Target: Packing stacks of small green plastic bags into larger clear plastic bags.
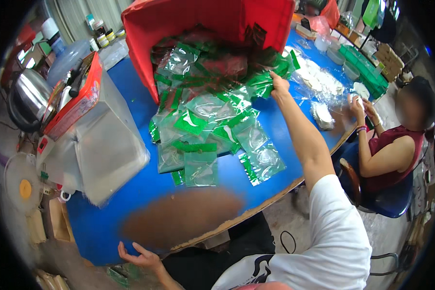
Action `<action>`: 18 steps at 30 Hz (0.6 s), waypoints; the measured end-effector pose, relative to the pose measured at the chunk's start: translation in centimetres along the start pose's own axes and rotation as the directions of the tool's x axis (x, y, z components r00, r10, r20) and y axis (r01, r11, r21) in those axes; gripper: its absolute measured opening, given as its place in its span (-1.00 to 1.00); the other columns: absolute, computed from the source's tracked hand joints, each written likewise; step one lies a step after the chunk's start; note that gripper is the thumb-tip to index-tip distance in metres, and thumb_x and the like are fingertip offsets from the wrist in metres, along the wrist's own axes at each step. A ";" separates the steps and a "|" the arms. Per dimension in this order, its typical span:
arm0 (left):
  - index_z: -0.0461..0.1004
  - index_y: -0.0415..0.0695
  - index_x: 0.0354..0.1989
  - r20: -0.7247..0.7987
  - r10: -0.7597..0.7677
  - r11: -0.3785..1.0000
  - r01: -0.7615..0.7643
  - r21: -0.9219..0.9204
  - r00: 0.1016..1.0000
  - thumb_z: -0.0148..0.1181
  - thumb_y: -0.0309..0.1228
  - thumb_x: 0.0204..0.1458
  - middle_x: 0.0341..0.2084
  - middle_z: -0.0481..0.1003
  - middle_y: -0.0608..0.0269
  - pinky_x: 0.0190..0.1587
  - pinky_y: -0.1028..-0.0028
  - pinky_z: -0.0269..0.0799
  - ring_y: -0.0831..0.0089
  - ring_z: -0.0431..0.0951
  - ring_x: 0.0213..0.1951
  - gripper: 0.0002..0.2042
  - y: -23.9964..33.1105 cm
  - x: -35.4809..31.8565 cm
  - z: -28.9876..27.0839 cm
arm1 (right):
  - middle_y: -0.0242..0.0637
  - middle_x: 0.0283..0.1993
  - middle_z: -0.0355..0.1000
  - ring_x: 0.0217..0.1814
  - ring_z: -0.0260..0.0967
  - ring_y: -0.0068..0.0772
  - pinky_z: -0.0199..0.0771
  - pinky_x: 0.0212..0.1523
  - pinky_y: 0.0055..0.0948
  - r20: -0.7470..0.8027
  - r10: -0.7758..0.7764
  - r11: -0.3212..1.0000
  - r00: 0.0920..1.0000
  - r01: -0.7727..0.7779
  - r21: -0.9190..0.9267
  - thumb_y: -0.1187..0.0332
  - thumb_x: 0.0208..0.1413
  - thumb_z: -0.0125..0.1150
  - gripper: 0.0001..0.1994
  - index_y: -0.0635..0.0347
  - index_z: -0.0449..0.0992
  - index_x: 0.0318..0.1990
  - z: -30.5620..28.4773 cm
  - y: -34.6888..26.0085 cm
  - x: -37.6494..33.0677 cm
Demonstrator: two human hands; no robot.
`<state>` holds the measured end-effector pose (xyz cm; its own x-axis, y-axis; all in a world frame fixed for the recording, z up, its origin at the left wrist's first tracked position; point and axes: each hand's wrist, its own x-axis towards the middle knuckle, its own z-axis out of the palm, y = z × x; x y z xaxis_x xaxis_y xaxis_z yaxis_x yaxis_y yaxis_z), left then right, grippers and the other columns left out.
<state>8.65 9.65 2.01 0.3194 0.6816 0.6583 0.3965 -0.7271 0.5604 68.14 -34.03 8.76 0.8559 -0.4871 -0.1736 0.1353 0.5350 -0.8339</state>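
Observation:
My right hand [280, 86] reaches across the table and is closed on some green-topped plastic packets [270, 72] at the mouth of a red bin [142, 34] tipped on its side. A heap of clear packets with green header strips [203, 106] spills from the bin onto the blue table [164, 191]. Small white curved pieces show on or in a few of them. At the table's near left edge my left hand [142, 256] is open, fingers apart, holding nothing.
To the left stand a stack of clear plastic sheets [108, 145], an orange-red tray of tools [75, 96], a steel kettle [31, 96] and a fan [24, 186]. On the right a seated co-worker [396, 154] handles something white, near loose white pieces [319, 77] and a green basket [365, 72].

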 end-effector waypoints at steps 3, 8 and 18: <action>0.33 -0.31 0.16 -0.019 0.000 0.999 -0.001 -0.033 1.000 0.08 -0.35 0.28 0.10 0.36 -0.04 0.20 0.19 0.24 0.11 0.36 0.14 -0.63 0.2 0.0 -0.3 | -0.01 -0.13 0.53 -0.23 0.56 -0.12 0.65 -0.25 -0.13 0.082 -0.056 0.994 0.995 0.063 -0.084 0.55 0.00 0.40 -0.64 0.57 0.47 -0.06 -1.8 -4.3 -1.3; 0.33 -0.35 0.11 -0.031 0.032 0.997 -0.034 -0.070 0.999 0.10 -0.41 0.24 0.08 0.36 -0.08 0.18 0.14 0.30 0.05 0.40 0.11 -0.66 0.5 0.0 -0.5 | -0.03 -0.11 0.54 -0.22 0.56 -0.19 0.64 -0.25 -0.19 0.264 -0.063 0.958 0.962 0.133 -0.255 0.49 0.02 0.41 -0.61 0.57 0.47 -0.04 -3.7 -10.8 -2.8; 0.41 -0.33 0.00 -0.098 0.107 0.989 -0.117 -0.095 0.989 0.16 -0.42 0.18 -0.01 0.43 -0.04 0.12 0.14 0.35 0.04 0.45 0.05 -0.71 1.9 1.1 -0.1 | 0.02 -0.18 0.59 -0.26 0.59 -0.05 0.58 -0.26 -0.15 0.661 -0.405 0.346 0.632 0.775 -0.529 0.40 0.04 0.32 -0.70 0.32 0.56 -0.07 -0.2 -17.2 -14.9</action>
<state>9.62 9.00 3.86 0.2739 0.5883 0.7608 0.2728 -0.8061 0.5251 52.95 -36.11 25.58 0.8160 -0.0684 0.5740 0.4460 -0.5572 -0.7004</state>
